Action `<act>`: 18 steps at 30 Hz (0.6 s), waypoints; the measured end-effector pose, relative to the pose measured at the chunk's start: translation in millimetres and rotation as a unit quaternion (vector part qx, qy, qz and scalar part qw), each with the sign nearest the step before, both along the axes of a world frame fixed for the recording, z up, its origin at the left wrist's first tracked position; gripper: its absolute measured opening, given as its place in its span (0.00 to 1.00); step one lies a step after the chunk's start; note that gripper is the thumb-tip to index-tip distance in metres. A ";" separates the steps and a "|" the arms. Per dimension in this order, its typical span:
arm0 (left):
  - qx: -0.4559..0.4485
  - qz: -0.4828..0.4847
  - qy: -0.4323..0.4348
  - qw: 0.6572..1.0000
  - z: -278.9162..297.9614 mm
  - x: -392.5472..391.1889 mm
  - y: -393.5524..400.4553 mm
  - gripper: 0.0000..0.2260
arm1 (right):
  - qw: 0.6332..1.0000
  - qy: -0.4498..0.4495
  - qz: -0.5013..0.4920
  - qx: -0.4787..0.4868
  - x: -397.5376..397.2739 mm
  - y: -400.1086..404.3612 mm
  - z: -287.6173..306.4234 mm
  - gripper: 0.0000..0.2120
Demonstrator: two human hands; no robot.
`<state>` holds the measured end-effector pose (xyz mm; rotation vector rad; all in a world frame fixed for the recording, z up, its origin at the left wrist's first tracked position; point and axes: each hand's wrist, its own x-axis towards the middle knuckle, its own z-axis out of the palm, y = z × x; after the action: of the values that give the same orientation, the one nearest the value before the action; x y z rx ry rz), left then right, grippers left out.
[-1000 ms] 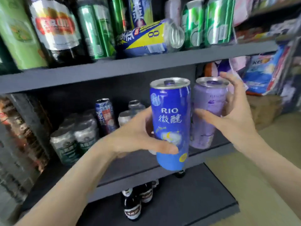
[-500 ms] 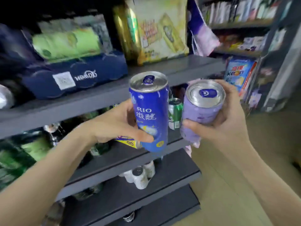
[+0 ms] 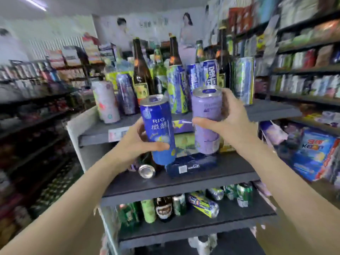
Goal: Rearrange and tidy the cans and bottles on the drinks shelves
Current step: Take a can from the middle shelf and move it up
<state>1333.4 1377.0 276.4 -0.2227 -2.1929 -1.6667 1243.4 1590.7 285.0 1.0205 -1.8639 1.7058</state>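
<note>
The blue RIO can (image 3: 159, 130) is held upright, slightly tilted, in front of the shelf unit, between the top shelf (image 3: 272, 109) and the second shelf (image 3: 184, 178). The left hand (image 3: 137, 142) grasps it low on the body, thumb across the front. The purple can (image 3: 207, 120) stands just beside it to the right, apart from it, grasped by the right hand (image 3: 232, 120) with the thumb across the front and the fingers curled round the far side.

Change from the earlier frames: both cans have risen relative to the shelving. One second ago they were level with a low shelf; now their tops reach the front edge of the top shelf, and the standing bottles and cans there are in view. Both grips are unchanged.

Clearances: the top shelf carries a pink can (image 3: 106, 102) at its left end, a brown bottle (image 3: 141, 75) behind, and tall cans across the middle. Bare surface shows at the right front corner. On the second shelf, a can lying on its side (image 3: 146, 170) and a dark blue carton (image 3: 191, 165) sit below the held cans; its front strip is bare.
</note>
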 end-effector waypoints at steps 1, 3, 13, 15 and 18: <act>0.005 0.027 0.023 0.999 8.5 3.3 -5.1 0.28 | 1.000 -0.003 0.009 -0.003 -1.9 -8.9 10.5 0.30; -0.002 0.078 0.054 0.995 25.5 5.9 -14.1 0.28 | 1.000 -0.003 0.023 -0.001 -10.0 -24.0 33.2 0.28; -0.022 0.341 0.025 0.940 67.6 -68.6 -76.9 0.23 | 0.995 -0.058 0.064 0.056 -89.0 -124.9 73.4 0.29; -0.069 0.388 0.005 0.919 62.1 -77.8 -88.2 0.25 | 0.992 -0.066 0.067 0.084 -103.7 -141.3 63.7 0.29; -0.093 0.434 -0.012 0.896 56.5 -83.2 -103.5 0.29 | 0.991 -0.050 0.071 0.098 -118.6 -154.9 58.1 0.32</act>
<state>1250.2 1273.5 332.9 0.6466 -1.9906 -0.9517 1124.9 1435.8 343.1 1.1903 -2.1015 1.7058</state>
